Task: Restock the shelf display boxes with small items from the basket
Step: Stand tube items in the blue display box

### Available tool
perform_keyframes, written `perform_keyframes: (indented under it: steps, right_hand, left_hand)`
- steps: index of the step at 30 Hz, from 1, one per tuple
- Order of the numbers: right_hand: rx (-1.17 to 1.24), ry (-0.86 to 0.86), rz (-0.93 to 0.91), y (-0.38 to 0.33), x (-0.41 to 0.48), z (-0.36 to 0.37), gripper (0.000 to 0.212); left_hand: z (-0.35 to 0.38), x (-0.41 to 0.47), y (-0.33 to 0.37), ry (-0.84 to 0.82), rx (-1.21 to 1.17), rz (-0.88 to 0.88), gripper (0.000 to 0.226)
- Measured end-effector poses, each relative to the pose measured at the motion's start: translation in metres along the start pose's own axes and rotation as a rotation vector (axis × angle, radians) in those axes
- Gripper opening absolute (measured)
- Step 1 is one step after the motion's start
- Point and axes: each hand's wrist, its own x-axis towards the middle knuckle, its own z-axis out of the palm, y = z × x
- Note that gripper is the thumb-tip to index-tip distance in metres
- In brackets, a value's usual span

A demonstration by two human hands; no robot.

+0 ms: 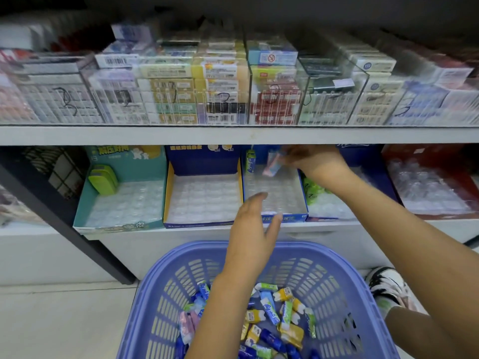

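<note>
Reaching under the upper shelf [233, 136], your right grip [315, 158] pinches a pink packet [272, 165] at the back of the blue display box [274, 217], which sits just right of the yellow-rimmed box [168, 193]. Your left grip [252, 229] hovers spread, fingers straight, over the lower shelf's front edge and the far rim of the purple basket [160, 294]. Small packets [274, 314] lie heaped in the basket's bottom.

Bare left hand [252, 229], bare right hand [315, 159], white-and-black sneaker [388, 283]
</note>
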Motion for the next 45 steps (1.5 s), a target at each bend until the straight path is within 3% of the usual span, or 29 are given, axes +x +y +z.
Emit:
perform_keyframes:
  steps: [2,5,8,12,18,21,23,25,28,30,32,35,36,39,42,45]
  right_hand:
    - [-0.095,0.132,-0.014,0.009,0.018,0.001,0.023]
    - [-0.097,0.166,-0.068,0.021,0.034,0.008,0.023]
    - [-0.169,0.105,-0.042,0.028,0.046,0.014,0.029]
    - [-0.248,-0.130,-0.029,0.036,0.060,0.020,0.020]
    - [-0.248,-0.102,-0.024,0.043,0.065,0.025,0.013]
    - [-0.297,-0.107,-0.068,0.036,0.058,0.024,0.017]
    - [-0.335,0.008,-0.129,0.028,0.039,0.022,0.011]
    - [-0.339,0.058,-0.130,0.022,0.010,0.019,0.020]
    - [-0.276,-0.307,0.000,0.024,-0.045,0.027,0.024]
    - [-0.394,-0.594,0.097,0.037,-0.072,0.047,0.026]
    - [-0.572,-0.741,0.162,0.061,-0.091,0.075,0.029]
    - [-0.724,-0.774,0.284,0.114,-0.113,0.115,0.022]
    - [-0.749,-0.782,0.331,0.134,-0.120,0.126,0.029]
    - [-0.740,-0.732,0.468,0.183,-0.140,0.147,0.055]
    - [-0.626,-0.602,0.555,0.208,-0.153,0.164,0.073]
    - [-0.626,-0.507,0.505,0.220,-0.167,0.184,0.062]
  left_hand:
    - [0.005,-0.002,-0.002,-0.118,0.185,0.057,0.049]
    - [0.008,-0.002,-0.003,-0.150,0.263,0.080,0.050]
    - [0.005,0.003,-0.005,-0.144,0.259,0.088,0.048]
    - [0.004,0.005,-0.006,-0.142,0.248,0.083,0.047]
    - [0.006,0.006,-0.008,-0.126,0.246,0.096,0.047]
    - [0.000,0.001,-0.003,-0.088,0.129,0.149,0.044]
    - [-0.005,-0.005,0.000,0.043,-0.015,0.179,0.033]
    - [-0.007,-0.010,-0.004,0.091,-0.052,0.162,0.018]
    - [-0.001,-0.016,-0.027,-0.081,0.093,0.025,0.018]
    - [0.010,-0.026,-0.052,-0.238,0.227,-0.086,0.024]
    - [0.024,-0.046,-0.078,-0.366,0.305,-0.197,0.027]
    - [0.043,-0.086,-0.113,-0.554,0.390,-0.353,0.020]
    - [0.047,-0.097,-0.122,-0.623,0.417,-0.399,0.024]
    - [0.057,-0.115,-0.144,-0.780,0.430,-0.460,0.060]
    - [0.064,-0.120,-0.154,-0.806,0.484,-0.420,0.074]
    - [0.073,-0.121,-0.158,-0.757,0.526,-0.442,0.069]
